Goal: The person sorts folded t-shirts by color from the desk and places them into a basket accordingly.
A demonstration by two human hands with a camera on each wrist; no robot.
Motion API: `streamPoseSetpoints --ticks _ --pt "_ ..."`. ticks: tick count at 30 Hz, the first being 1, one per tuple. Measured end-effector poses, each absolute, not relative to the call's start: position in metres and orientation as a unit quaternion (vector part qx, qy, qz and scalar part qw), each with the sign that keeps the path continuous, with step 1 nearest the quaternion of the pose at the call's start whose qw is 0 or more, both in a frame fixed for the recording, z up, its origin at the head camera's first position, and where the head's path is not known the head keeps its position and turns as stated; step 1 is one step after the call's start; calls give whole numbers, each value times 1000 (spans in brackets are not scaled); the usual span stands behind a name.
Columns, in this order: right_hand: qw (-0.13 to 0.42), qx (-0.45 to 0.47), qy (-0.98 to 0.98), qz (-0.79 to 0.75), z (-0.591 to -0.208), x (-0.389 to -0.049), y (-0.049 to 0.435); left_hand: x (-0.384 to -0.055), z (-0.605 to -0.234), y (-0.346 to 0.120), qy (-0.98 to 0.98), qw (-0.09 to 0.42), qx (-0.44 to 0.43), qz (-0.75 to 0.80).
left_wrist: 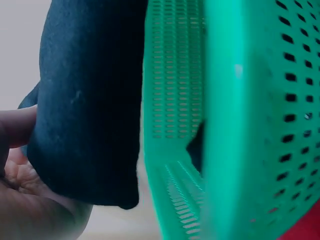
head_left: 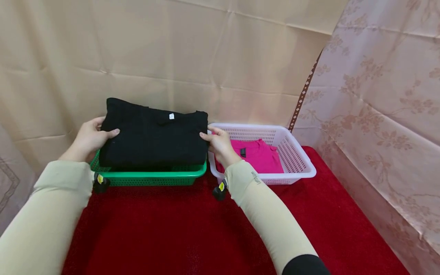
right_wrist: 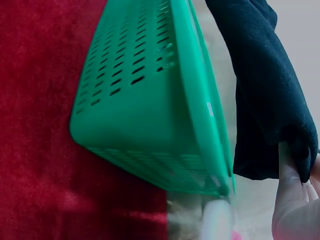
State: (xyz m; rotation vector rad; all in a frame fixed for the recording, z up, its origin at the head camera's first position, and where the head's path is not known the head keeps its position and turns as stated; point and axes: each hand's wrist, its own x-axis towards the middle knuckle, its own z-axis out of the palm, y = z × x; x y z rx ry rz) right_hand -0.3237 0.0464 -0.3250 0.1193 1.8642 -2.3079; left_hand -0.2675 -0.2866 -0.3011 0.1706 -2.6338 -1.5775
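Observation:
A folded black shirt [head_left: 154,137] with a small white neck label is held up by both hands over the green basket [head_left: 151,175]. My left hand [head_left: 90,138] grips its left side, thumb on the front face. At the opposite side my right hand [head_left: 221,144] pinches the edge between thumb and fingers. In the left wrist view the shirt [left_wrist: 90,105] hangs beyond the basket's rim, and a dark bit of cloth [left_wrist: 197,148] shows inside the basket. From the right wrist the shirt [right_wrist: 270,90] appears raised above the rim, its corner between the fingers.
To the right stands a white basket [head_left: 297,168] with a folded pink shirt [head_left: 258,156] in it, its dark label showing. Both baskets sit on a red cloth-covered table [head_left: 165,229]. A beige curtain [head_left: 154,49] hangs behind and a floral curtain [head_left: 385,114] at the right.

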Motion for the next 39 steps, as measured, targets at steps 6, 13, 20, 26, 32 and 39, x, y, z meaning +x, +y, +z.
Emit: streamPoseSetpoints --ticks 6,13,20,26,32,39 --pt "89 38 632 -769 -330 -325 40 -268 -312 -291 -854 42 63 -514" --pt "88 43 640 -762 -336 -325 37 -267 -316 -289 -858 44 77 -506" --pt "92 24 660 -745 -337 -321 32 -266 -312 -290 -869 41 84 -486" --pt "118 -7 668 -734 -340 -321 36 -262 -311 -294 -892 -4 73 -446" --pt "123 -19 657 -744 -340 -319 41 -261 -309 -290 -894 -9 45 -445" --pt "127 -23 667 -734 -334 -314 44 -256 -308 -290 -878 -19 42 -477"
